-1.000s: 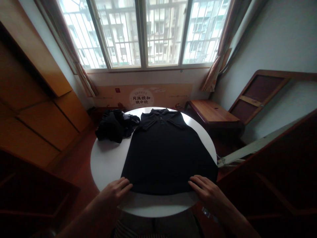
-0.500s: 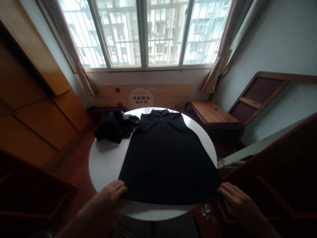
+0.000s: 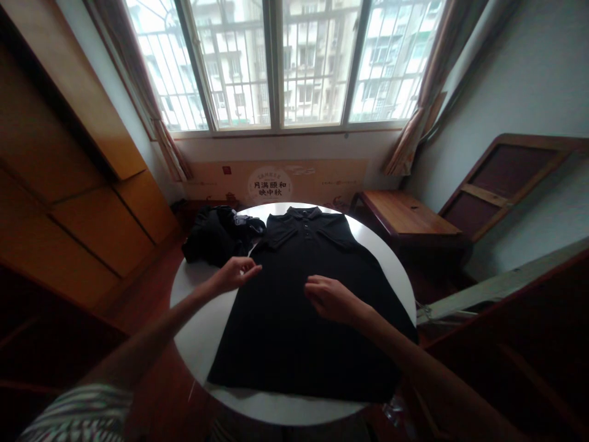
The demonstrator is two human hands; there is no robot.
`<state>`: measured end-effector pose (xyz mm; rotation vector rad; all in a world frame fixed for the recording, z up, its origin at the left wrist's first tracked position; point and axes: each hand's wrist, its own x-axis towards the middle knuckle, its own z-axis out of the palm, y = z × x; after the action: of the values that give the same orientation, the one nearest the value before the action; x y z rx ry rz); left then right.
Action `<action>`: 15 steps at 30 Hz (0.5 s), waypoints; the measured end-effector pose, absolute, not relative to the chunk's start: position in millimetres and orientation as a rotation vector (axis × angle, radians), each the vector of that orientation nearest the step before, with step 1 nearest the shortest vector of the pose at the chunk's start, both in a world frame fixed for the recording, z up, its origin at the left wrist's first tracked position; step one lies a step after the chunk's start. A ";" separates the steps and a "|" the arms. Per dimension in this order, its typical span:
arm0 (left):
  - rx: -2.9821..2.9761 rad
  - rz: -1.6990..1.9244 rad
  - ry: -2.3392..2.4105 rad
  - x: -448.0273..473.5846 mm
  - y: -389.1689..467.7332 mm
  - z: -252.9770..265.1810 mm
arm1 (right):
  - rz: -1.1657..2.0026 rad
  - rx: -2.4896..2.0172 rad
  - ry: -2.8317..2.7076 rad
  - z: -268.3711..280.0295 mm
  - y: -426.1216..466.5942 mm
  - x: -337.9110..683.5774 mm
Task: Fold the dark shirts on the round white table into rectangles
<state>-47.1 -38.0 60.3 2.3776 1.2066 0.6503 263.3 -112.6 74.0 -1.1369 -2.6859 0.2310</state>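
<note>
A black polo shirt (image 3: 294, 344) lies spread out on a round white table (image 3: 196, 319), its buttoned collar at the far side and its hem near me. Over the shirt's left side, below the sleeve, hovers my left hand (image 3: 235, 274), fingers loosely curled with the tips near each other and nothing visible in them. My right hand (image 3: 332, 299) is above the middle of the shirt, closed with its fingers bent inward; I see no cloth pulled up by it. Behind my left hand sits a crumpled pile of dark clothes (image 3: 211, 236).
Beyond the table stand a long printed board (image 3: 322, 178) and a barred window (image 3: 313, 67). A wooden stool or low table (image 3: 405, 212) is at the back right, beside a wooden frame (image 3: 488, 178). Orange-brown cabinets (image 3: 101, 227) line the left.
Both hands have let go of the shirt's two hem corners and moved forward and inward over the shirt. The shirt remains spread flat. The view has shifted slightly.
</note>
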 end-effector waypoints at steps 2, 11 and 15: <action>2.274 0.719 1.397 -30.7 26.7 65.9 | 0.262 -1.171 -2.796 74.8 -77.6 216.2; 1.944 0.739 1.989 13.0 209.2 69.0 | 0.243 -1.040 -2.871 22.1 -30.7 135.2; 1.811 0.709 2.052 21.8 250.6 54.5 | 0.258 -0.991 -2.839 9.0 -26.4 135.8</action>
<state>21.8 250.6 54.5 1.8113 2.0519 0.7094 135.8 -26.4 9.0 -0.9911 -2.8393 0.2585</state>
